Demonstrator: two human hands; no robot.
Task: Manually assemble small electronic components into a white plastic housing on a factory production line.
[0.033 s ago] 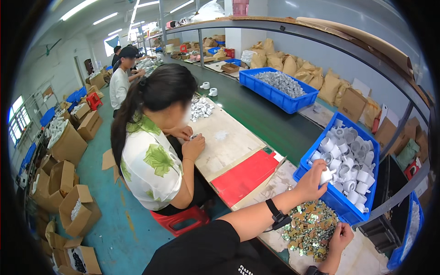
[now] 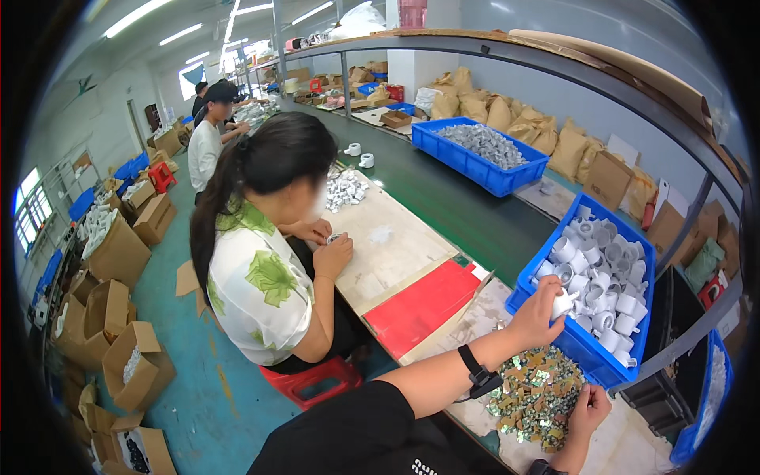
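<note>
Two bare hands of the person work at the near end of a long workbench. The left hand (image 2: 541, 311) is lifted at the near corner of a blue plastic crate (image 2: 582, 348) and its fingers pinch one small white plastic fitting (image 2: 564, 303), holding it just above the crate rim. The crate is full of many more white plastic fittings (image 2: 602, 277) of the same kind. On the left wrist sits a black wristband (image 2: 478, 372).

The right hand (image 2: 590, 408) rests lower, at the edge of a pile of small green and gold metal pieces (image 2: 534, 396) that lies on the pale bench top (image 2: 633, 443) just beside the crate. Its fingers are curled and touch the pile, but I cannot tell if they hold one piece.

To the left of the pile a flat red sheet (image 2: 423, 305) lies on the bench, and next to it a beige cardboard sheet (image 2: 388, 245). A co-worker in a white shirt with green leaves (image 2: 261, 285) sits on a red plastic stool (image 2: 313, 380) and handles a small part on the cardboard. Farther along the dark green belt (image 2: 443, 198) stands a second blue crate with grey parts (image 2: 479, 154). Open brown cardboard boxes (image 2: 119, 317) stand on the floor at the left.
</note>
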